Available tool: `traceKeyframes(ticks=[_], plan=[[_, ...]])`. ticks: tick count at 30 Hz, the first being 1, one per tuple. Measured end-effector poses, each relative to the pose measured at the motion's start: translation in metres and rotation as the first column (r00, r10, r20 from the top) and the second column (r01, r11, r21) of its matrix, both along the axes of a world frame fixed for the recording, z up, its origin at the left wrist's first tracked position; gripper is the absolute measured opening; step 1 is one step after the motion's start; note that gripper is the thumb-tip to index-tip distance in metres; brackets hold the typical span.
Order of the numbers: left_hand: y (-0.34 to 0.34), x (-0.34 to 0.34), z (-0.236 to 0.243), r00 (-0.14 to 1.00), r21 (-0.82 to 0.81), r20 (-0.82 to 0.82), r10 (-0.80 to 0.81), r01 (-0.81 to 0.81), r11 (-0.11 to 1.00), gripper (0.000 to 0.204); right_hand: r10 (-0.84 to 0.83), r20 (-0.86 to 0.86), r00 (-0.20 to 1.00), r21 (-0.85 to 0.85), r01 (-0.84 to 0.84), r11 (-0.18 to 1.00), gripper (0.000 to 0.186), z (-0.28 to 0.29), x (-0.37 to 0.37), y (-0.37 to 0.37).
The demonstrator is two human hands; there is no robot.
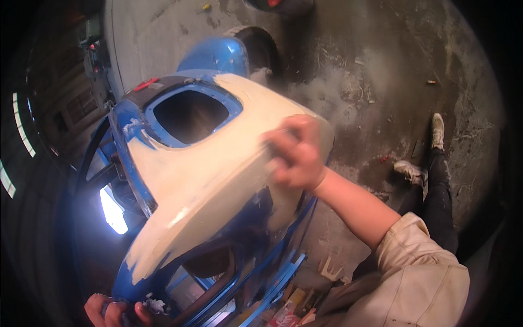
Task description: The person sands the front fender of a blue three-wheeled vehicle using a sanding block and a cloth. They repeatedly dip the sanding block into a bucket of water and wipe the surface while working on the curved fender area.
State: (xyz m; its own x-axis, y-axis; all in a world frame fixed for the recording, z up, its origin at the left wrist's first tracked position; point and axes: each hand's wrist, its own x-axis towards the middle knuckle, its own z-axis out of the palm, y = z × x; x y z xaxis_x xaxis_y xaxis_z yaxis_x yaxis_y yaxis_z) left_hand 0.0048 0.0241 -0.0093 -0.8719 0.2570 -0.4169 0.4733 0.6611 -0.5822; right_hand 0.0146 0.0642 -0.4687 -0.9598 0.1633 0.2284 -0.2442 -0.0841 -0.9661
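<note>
A curved body shell [229, 174], blue with a broad coat of cream filler, fills the middle of the head view and has a rounded square opening near its top. My right hand [294, 150] is closed on a small dark object [275, 143], blurred and mostly hidden, against the cream surface at the right of the opening. My left hand [115, 313] is at the lower left, fingers curled at the blue lower edge of the shell beside a crumpled pale patch; the rest of it is out of frame.
A blue rounded fender [212, 54] and dark tyre [260, 46] stand beyond the shell. Legs in dark trousers [438, 191] with light shoes are on the stained concrete floor [376, 71] at right. Blue metal strips [275, 286] and scraps lie below the shell; a bright light [113, 210] shows at left.
</note>
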Motion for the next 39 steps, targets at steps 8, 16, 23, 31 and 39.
traceKeyframes(ticks=[8, 16, 23, 31, 39], plan=[[-0.002, -0.001, 0.001, 1.0, -0.016, -0.015, 0.004, -0.004, 1.0, 0.023, 0.044, -0.119, 0.992, -0.01, -0.045, 0.999, 0.046, 0.015, -0.003, -0.012], [0.004, 0.001, -0.004, 0.999, -0.026, -0.042, 0.007, -0.008, 1.0, 0.026, -0.09, 0.198, 0.976, -0.019, 0.096, 0.995, 0.046, -0.004, 0.008, -0.017], [0.005, -0.006, -0.017, 0.998, -0.019, -0.045, 0.053, -0.053, 0.998, 0.028, -0.077, 0.32, 0.944, -0.05, 0.098, 0.994, 0.046, -0.055, 0.018, -0.022], [0.005, 0.0, -0.019, 0.999, -0.068, -0.032, 0.027, -0.029, 0.997, 0.028, -0.007, -0.168, 0.986, -0.049, -0.001, 0.999, 0.05, -0.004, 0.017, -0.023], [-0.002, 0.004, -0.014, 0.995, -0.033, -0.095, 0.011, -0.014, 0.999, 0.029, -0.099, 0.229, 0.968, -0.096, 0.124, 0.988, 0.044, -0.022, 0.01, -0.027]])
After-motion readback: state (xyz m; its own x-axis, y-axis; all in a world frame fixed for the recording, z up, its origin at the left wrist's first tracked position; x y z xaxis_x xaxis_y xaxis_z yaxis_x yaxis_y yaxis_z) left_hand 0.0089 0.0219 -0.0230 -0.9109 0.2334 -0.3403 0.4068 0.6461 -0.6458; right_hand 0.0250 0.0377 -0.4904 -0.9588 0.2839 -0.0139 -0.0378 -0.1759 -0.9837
